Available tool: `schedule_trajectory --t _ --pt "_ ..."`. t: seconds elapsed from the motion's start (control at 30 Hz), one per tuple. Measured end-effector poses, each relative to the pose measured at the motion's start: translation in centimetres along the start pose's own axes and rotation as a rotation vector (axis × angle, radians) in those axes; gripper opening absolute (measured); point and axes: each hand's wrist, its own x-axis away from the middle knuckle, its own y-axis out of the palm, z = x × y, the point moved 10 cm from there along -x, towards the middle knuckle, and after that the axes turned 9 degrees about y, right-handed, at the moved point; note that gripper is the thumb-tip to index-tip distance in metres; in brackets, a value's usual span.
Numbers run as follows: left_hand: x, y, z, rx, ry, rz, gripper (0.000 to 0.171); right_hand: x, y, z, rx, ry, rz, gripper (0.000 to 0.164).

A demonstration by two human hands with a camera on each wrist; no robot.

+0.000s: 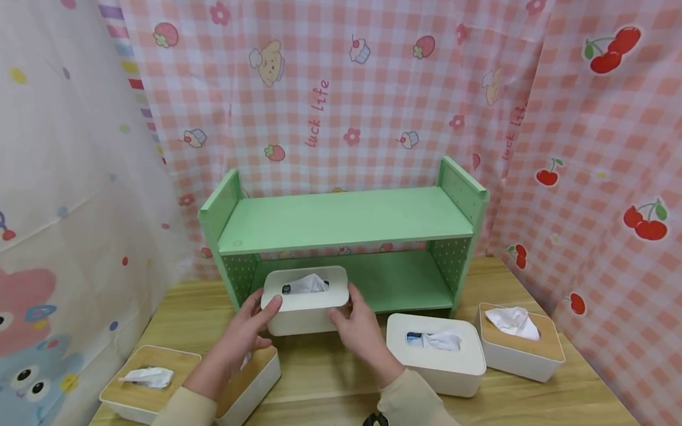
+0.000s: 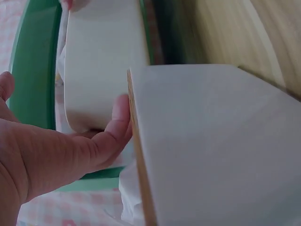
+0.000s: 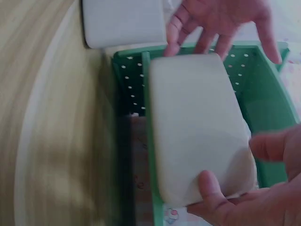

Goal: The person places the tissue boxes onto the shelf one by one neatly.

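Observation:
A white tissue box (image 1: 309, 319) with a white lid and a tissue poking from its slot is at the front of the lower shelf of a green rack (image 1: 346, 219). My right hand (image 1: 362, 325) grips its right end, thumb on the front wall. At the opposite end is my left hand (image 1: 247, 331), its thumb by the lid's front left corner. The right wrist view shows the left hand (image 3: 223, 21) with fingers spread beside the box end. Close below the left hand, partly hidden by the forearm, stands a wood-lidded tissue box (image 1: 253, 381).
Another wood-lidded tissue box (image 1: 154, 384) stands at the front left of the wooden table (image 1: 309, 390). To the right are a white-lidded tissue box (image 1: 437, 361) and a wood-lidded one (image 1: 522, 343). Checked pink cloth (image 1: 330, 118) hangs behind the rack.

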Motion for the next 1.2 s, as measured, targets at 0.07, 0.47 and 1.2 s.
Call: schedule_trajectory --t 0.07,0.47,1.2 --pt "-0.3 -0.4 0.0 -0.021 0.007 0.016 0.095 -0.3 0.0 0.1 0.017 -0.016 0.049 0.063" --pt "-0.1 -2.5 -0.2 -0.135 0.062 0.200 0.086 -1.0 -0.5 1.3 0.073 0.027 0.221 0.044" --pt "0.3 -4.4 0.1 -0.206 0.061 0.248 0.092 -2.5 0.4 0.2 0.129 0.013 0.249 0.037"
